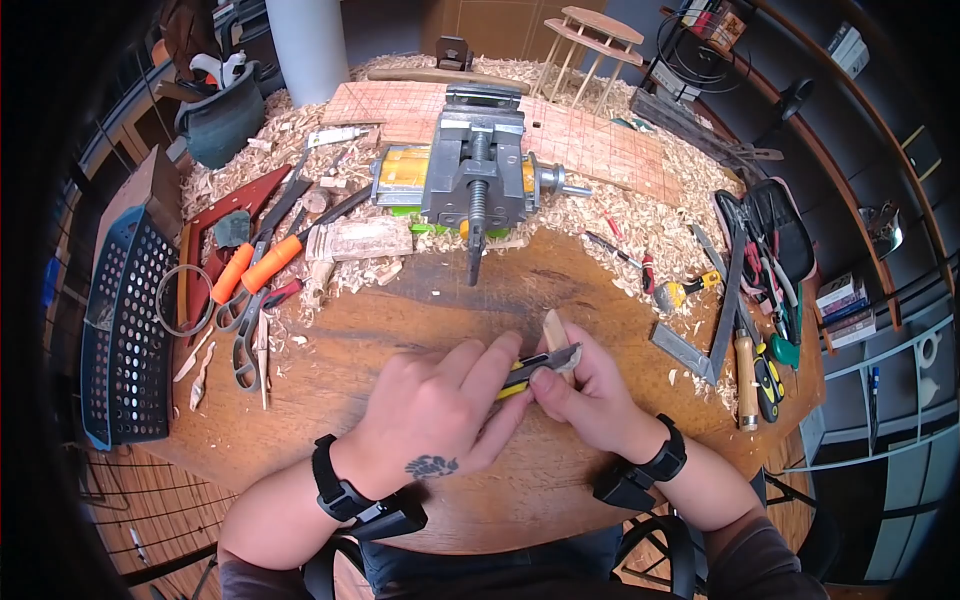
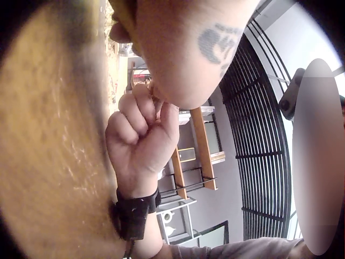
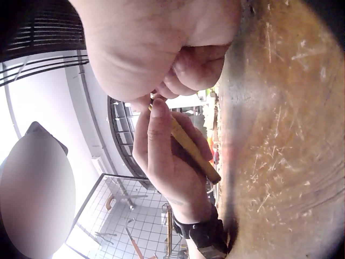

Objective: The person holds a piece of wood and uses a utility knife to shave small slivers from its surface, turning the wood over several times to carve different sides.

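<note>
Above the table's near middle, my left hand (image 1: 430, 400) grips a yellow and black utility knife (image 1: 515, 380). The yellow handle (image 3: 191, 151) runs back through its curled fingers in the right wrist view. My right hand (image 1: 595, 395) holds a small pale piece of wood (image 1: 554, 328), whose upper end sticks up past the fingers. The knife's blade lies across this wood, with the right thumb right at the blade. In the left wrist view the right hand (image 2: 140, 140) shows closed fingers, and the wood is mostly hidden there.
A metal vise (image 1: 478, 160) stands on the table (image 1: 330, 390) ahead of the hands, amid wood shavings. Orange-handled scissors (image 1: 250, 300) and a perforated basket (image 1: 125, 340) are on the left. On the right lie a wooden-handled chisel (image 1: 746, 380), a metal square (image 1: 685, 352) and a tool case (image 1: 780, 230).
</note>
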Tool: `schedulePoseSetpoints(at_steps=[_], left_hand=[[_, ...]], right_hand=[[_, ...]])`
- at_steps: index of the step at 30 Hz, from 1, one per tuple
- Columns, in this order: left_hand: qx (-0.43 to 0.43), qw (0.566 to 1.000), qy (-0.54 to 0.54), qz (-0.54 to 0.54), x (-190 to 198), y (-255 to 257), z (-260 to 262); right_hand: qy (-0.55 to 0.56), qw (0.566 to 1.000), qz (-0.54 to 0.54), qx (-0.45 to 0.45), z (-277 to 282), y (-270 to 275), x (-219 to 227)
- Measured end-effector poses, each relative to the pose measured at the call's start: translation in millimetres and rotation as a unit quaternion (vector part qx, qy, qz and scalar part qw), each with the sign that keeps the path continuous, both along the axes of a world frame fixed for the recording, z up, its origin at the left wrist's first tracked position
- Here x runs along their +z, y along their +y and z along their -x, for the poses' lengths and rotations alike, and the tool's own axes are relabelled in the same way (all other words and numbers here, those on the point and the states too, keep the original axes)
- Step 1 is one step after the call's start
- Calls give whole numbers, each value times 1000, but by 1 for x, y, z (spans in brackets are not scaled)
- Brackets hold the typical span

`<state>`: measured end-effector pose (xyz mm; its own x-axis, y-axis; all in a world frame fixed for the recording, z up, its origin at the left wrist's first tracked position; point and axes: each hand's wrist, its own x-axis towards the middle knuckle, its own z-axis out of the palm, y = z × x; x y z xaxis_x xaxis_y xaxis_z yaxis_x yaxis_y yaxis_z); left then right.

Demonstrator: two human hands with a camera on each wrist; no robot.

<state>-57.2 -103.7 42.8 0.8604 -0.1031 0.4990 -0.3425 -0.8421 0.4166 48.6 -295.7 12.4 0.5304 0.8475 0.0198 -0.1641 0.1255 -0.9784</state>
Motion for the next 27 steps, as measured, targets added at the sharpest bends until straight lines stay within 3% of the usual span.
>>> schedulePoseSetpoints(at_steps=[27], left_hand=[[-4,999,-27,-19,3,2,0]], right_hand=[[8,999,0,46,-7,-5,-7]])
